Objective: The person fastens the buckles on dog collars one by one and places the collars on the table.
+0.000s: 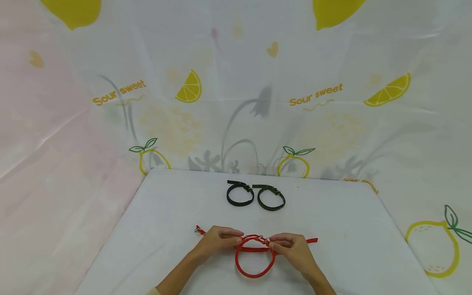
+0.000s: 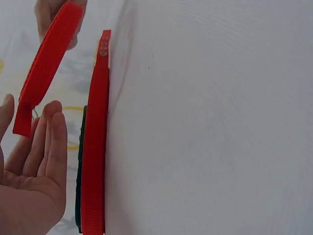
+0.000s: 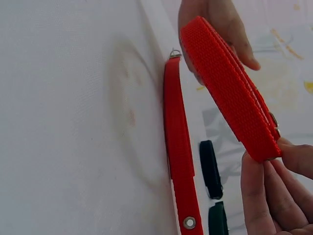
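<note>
One red looped strap between fingers

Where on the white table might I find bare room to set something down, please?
The table is bare from the red strap and two dark collars out to either side edge. The front middle is crowded: left hand and right hand hold a red collar.

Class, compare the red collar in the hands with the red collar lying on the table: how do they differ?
Shape: the held collar is curled into a ring, while the lying collar is stretched out lengthwise.
Position: the held collar is raised between the left hand and the right hand, while the lying collar rests on the white table.
Shared: both are flat red bands.
</note>
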`<state>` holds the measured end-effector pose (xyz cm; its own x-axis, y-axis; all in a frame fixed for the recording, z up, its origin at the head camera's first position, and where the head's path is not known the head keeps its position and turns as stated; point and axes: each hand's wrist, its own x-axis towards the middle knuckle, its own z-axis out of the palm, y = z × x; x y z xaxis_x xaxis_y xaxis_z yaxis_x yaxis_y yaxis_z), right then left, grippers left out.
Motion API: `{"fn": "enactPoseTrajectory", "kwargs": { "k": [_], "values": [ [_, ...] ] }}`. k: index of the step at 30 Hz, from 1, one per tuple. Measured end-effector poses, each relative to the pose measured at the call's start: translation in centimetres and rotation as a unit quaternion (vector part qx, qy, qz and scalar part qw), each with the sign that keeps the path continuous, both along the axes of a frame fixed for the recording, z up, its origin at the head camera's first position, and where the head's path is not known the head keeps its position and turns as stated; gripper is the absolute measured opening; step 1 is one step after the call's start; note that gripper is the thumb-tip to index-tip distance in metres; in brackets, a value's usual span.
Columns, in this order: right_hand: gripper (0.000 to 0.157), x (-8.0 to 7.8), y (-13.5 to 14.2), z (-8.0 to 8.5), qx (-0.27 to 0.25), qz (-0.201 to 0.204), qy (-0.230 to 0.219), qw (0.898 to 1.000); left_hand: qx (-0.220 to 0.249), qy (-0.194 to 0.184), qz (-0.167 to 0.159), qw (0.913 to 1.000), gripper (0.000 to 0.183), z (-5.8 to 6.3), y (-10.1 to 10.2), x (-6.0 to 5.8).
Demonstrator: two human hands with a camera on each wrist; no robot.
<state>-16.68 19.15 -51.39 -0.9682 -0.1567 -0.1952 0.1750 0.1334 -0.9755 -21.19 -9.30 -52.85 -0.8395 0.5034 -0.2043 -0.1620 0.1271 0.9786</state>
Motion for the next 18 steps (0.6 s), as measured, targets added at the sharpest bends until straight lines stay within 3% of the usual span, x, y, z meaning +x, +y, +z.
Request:
{"fn": "enactPoseTrajectory", "kwargs": {
  "k": [8, 14, 18],
  "values": [
    [0.034, -0.2, 0.1, 0.0, 0.012, 0.006, -0.001, 1.0, -0.021, 0.012, 0.027, 0.9993, 0.028, 0.5, 0.7, 0.2],
    [0.038, 0.0, 0.4, 0.1, 0.025, 0.032, 0.004, 0.999, -0.044, 0.023, 0.011, 0.9987, 0.021, 0.9, 0.4, 0.1],
    [0.04, 0.4, 0.7, 0.4, 0.025, 0.042, -0.004, 0.999, -0.009, 0.011, -0.017, 0.9998, 0.019, 1.0, -0.5, -0.1]
  ]
}}
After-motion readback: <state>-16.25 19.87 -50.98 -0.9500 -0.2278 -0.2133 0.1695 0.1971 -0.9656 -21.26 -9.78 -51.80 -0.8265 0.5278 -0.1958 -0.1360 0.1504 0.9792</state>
